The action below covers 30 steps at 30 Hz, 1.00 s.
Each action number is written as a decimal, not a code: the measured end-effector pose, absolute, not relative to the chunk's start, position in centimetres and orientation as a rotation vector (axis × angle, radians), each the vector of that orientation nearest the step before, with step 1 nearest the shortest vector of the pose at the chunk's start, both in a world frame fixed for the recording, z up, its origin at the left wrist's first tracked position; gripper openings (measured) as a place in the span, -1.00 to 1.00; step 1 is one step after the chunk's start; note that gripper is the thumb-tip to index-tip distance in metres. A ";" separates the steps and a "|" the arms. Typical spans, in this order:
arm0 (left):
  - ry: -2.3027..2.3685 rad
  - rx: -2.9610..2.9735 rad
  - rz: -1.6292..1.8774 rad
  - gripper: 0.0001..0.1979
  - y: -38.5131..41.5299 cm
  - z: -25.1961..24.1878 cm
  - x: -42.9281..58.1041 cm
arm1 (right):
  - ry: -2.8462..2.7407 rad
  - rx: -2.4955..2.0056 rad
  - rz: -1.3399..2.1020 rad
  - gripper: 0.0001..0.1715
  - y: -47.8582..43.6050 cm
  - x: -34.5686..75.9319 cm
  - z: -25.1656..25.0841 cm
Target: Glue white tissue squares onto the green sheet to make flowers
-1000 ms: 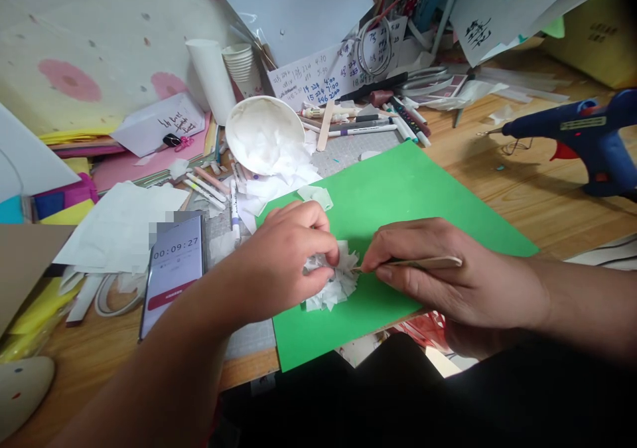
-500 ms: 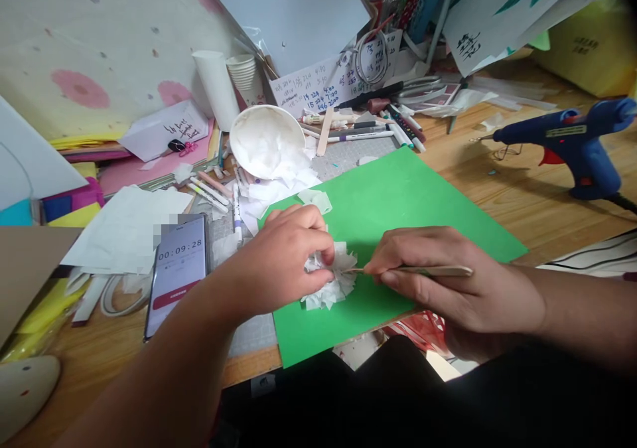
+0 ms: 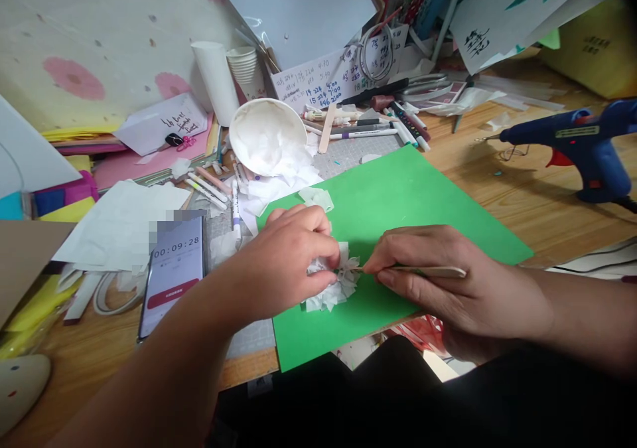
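A green paper sheet (image 3: pixel 398 202) lies on the wooden desk in front of me. On it sits a white tissue paper cluster (image 3: pixel 339 282) of crumpled bits. My left hand (image 3: pixel 286 255) is closed, its fingertips pinching the left side of the cluster. My right hand (image 3: pixel 438 275) grips a flat wooden stick (image 3: pixel 428 271), whose tip touches the cluster's right edge.
A white bowl (image 3: pixel 266 133) with tissue scraps stands behind the green sheet. A phone (image 3: pixel 172 272) showing a timer lies at left. A blue glue gun (image 3: pixel 582 146) rests at far right. Markers (image 3: pixel 368 126), paper cups (image 3: pixel 243 66) and stacked coloured papers crowd the back and left.
The phone timer has run from 00:09:27 to 00:09:28. Both hands stay on the tissue cluster with only slight shifts.
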<state>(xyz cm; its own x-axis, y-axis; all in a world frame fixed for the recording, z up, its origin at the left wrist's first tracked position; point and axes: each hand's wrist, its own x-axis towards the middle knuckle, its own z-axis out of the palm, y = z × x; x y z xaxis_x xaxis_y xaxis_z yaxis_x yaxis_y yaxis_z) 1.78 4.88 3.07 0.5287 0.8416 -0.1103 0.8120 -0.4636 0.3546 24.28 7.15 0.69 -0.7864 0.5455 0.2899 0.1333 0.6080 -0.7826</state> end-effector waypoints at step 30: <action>1.275 2.350 0.082 -0.88 5.0 4.0 0.6 | -2.325 -0.440 1.022 -0.79 7.2 25.0 0.7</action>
<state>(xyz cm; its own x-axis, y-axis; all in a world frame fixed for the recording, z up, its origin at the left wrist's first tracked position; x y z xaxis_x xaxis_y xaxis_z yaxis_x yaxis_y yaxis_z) 0.57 5.03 4.02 0.5678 0.8068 -0.1636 0.7792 -0.4625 0.4231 25.04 7.19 0.73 -0.7915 0.4962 0.3569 0.0724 0.6559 -0.7514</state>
